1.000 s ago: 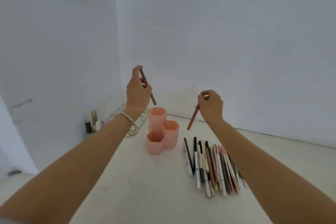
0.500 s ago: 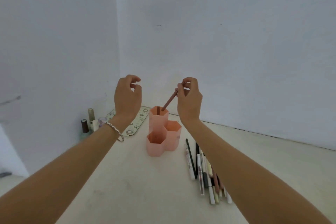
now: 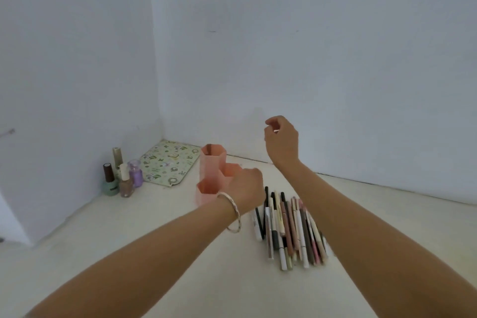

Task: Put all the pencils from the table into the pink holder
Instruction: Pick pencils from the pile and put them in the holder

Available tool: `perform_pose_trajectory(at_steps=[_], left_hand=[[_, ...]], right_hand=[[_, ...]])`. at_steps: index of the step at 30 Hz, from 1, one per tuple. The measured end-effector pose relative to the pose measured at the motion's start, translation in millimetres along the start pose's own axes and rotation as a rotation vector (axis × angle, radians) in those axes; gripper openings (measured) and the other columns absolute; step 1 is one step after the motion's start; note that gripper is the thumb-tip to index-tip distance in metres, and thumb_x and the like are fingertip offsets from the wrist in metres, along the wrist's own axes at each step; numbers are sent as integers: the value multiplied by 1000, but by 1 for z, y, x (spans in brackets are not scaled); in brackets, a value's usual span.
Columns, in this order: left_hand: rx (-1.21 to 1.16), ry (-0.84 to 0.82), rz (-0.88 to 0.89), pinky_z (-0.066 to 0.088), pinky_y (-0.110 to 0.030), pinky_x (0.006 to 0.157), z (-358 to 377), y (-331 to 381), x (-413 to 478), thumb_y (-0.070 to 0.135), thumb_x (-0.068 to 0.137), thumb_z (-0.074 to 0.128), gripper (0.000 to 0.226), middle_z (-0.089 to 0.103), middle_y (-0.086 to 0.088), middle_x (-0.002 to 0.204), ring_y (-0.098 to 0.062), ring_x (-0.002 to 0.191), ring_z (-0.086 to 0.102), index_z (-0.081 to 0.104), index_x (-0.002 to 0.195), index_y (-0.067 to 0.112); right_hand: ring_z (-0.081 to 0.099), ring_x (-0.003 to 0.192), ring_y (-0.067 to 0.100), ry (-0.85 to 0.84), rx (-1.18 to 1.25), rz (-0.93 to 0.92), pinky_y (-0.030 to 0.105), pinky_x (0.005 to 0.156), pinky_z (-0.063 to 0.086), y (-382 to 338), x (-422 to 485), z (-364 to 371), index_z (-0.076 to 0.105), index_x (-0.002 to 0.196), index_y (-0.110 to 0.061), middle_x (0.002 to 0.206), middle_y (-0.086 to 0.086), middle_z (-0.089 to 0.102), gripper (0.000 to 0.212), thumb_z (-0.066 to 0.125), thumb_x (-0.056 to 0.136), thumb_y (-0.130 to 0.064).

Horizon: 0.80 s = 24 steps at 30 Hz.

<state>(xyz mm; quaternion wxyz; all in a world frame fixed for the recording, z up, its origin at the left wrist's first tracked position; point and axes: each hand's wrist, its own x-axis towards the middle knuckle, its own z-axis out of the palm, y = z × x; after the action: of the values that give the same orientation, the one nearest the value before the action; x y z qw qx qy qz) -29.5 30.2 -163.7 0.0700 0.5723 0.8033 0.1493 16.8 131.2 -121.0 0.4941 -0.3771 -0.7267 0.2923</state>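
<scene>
Four small glass nail-polish bottles (image 3: 121,178) cluster in the left corner of the pale matte surface (image 3: 154,253), beside a flat floral-patterned mat (image 3: 167,162). The left hand (image 3: 245,186), a thin silver bangle (image 3: 233,214) on its wrist, reaches low across the front of the pink plastic holder of three hexagonal tubes (image 3: 211,175) and hides part of it; whether its grip is closed I cannot tell. Brown pencil tips (image 3: 209,148) show in the tallest rear tube. The right hand (image 3: 281,141) hangs above, fingers loosely curled and empty. A row of slim pencils in black, white, brown and pink (image 3: 291,227) lies just right of the holder.
</scene>
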Motion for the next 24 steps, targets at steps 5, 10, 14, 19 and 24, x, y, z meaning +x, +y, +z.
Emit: perform_pose_trajectory(at_steps=[5, 10, 14, 19, 24], left_hand=[[13, -75, -26, 43, -28, 70, 32, 6, 0, -2, 85, 39, 21, 63, -13, 100, -26, 89, 62, 56, 97, 2], [-131, -66, -120, 40, -21, 48, 33, -1, 4, 1, 89, 46, 43, 64, -16, 110, -23, 85, 65, 36, 131, -7], [-435, -38, -187, 60, -41, 72, -11, -7, 13, 10, 86, 64, 48, 66, -15, 105, -28, 84, 70, 37, 126, 4], [-860, 91, -120, 60, -45, 77, -83, -5, 10, 5, 84, 68, 50, 64, -20, 107, -34, 88, 71, 40, 125, 11], [-1018, 201, -88, 61, -34, 59, -102, -8, 1, 2, 87, 64, 43, 62, -17, 100, -31, 80, 71, 44, 124, 11]], right_hand=[[69, 78, 24, -103, -57, 103, 26, 62, 49, 22, 0, -27, 62, 99, -17, 84, -1, 64, 21, 48, 86, -8], [69, 81, 26, -158, -78, 131, 30, 63, 51, 31, -5, -31, 61, 102, -16, 88, 4, 66, 21, 48, 87, -7], [68, 89, 29, -278, -194, 205, 34, 73, 52, 30, -8, -22, 63, 104, -8, 97, 9, 68, 22, 50, 87, -6], [63, 86, 27, -629, -622, 204, 30, 69, 47, 39, -32, 3, 59, 101, 2, 94, 12, 62, 16, 50, 88, -3], [60, 86, 25, -709, -840, 106, 27, 66, 46, 52, -58, 16, 56, 101, -5, 95, 9, 56, 15, 54, 87, -5]])
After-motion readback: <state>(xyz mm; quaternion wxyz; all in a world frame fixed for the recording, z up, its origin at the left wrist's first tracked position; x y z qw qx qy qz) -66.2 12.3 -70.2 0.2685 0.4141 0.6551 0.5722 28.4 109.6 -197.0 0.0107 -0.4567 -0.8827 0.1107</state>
